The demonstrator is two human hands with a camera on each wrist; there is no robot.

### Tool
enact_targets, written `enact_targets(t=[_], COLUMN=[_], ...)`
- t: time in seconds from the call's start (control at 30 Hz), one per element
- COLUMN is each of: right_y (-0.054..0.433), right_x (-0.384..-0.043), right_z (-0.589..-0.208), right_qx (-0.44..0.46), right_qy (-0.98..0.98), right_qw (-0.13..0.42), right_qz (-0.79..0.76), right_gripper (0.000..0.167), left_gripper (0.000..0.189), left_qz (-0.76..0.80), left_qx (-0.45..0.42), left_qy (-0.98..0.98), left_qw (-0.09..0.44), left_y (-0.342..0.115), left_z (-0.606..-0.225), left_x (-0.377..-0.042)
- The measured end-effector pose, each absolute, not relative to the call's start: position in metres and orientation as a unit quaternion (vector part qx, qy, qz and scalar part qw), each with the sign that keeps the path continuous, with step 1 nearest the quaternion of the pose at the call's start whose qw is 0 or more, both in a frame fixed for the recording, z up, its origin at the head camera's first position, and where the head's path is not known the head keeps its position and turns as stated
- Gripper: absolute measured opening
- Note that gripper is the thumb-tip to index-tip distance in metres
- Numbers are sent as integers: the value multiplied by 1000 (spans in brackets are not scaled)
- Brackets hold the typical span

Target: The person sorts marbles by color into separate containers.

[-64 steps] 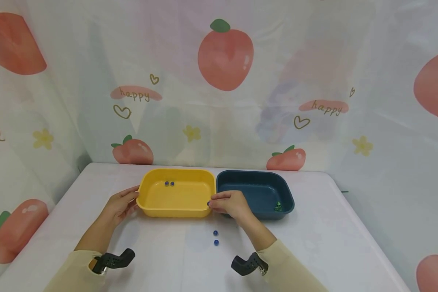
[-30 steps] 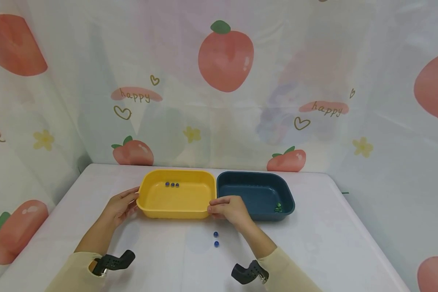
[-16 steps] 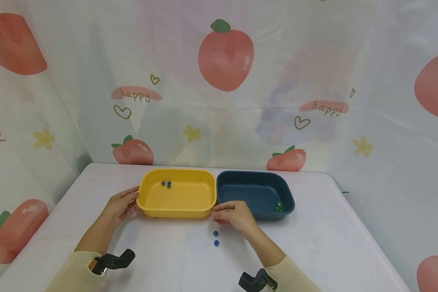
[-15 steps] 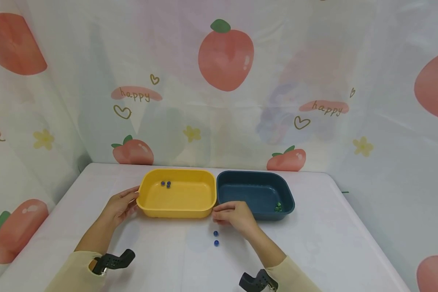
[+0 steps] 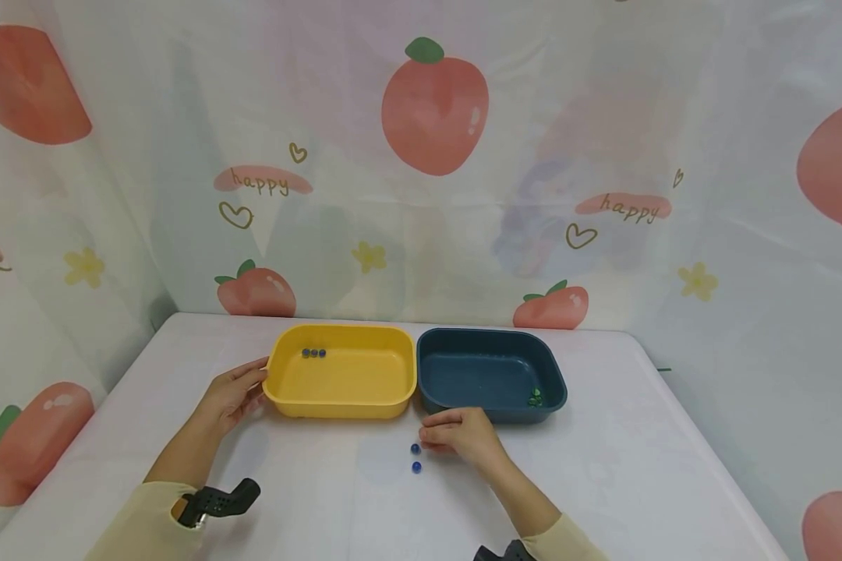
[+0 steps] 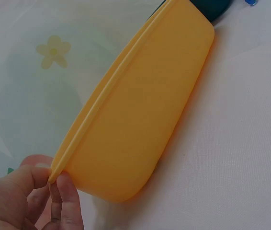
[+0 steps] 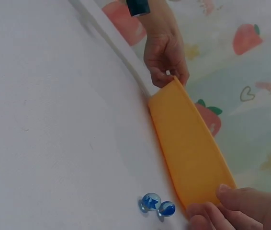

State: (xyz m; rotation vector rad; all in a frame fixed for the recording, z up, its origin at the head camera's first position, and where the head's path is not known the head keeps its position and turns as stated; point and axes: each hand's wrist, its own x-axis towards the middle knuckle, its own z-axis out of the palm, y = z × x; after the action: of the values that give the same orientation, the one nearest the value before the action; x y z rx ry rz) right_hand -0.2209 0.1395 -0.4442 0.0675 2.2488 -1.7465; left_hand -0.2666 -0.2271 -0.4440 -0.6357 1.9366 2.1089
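Observation:
My left hand (image 5: 228, 396) pinches the left end of the yellow plastic bin (image 5: 337, 410); in the left wrist view the thumb (image 6: 32, 176) and fingers lie on either side of its rim. Inside that bin, three blue marbles (image 5: 314, 354) sit in a row near the back left. Two more marbles, a farther one (image 5: 415, 449) and a nearer one (image 5: 417, 467), lie on the table in front. Just right of the farther marble hovers my right hand (image 5: 463, 438), thumb and fingers apart, with nothing visible between them. Clear glass with blue swirls shows in the right wrist view's marbles (image 7: 151, 201).
A dark blue bin (image 5: 491, 414) stands against the yellow one's right side, with a few small green pieces (image 5: 535, 398) in its front right corner. Both rest on a white-covered table (image 5: 309, 499). A fruit-printed curtain (image 5: 435, 234) hangs behind.
My right hand let go of a blue marble in the yellow bin, then drew back toward the table marbles. The bin's marbles rolled left, now three instead of two. The left hand stayed put.

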Motion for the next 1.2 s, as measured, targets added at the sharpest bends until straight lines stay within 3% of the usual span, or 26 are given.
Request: enact_targets(t=[0.73, 1.2], right_y=[139, 133], right_x=[-220, -220], right_z=[-470, -477], right_qx=[12, -6], right_qy=[791, 833], right_qw=[129, 83], right_qz=[-598, -546], right_gripper=[28, 24], left_gripper=[54, 55], left_qz=[708, 716], left_qx=[-219, -214], left_qy=[663, 657], left_qw=[102, 103], left_y=[-226, -226], left_z=[-446, -444], left_x=[-266, -265])
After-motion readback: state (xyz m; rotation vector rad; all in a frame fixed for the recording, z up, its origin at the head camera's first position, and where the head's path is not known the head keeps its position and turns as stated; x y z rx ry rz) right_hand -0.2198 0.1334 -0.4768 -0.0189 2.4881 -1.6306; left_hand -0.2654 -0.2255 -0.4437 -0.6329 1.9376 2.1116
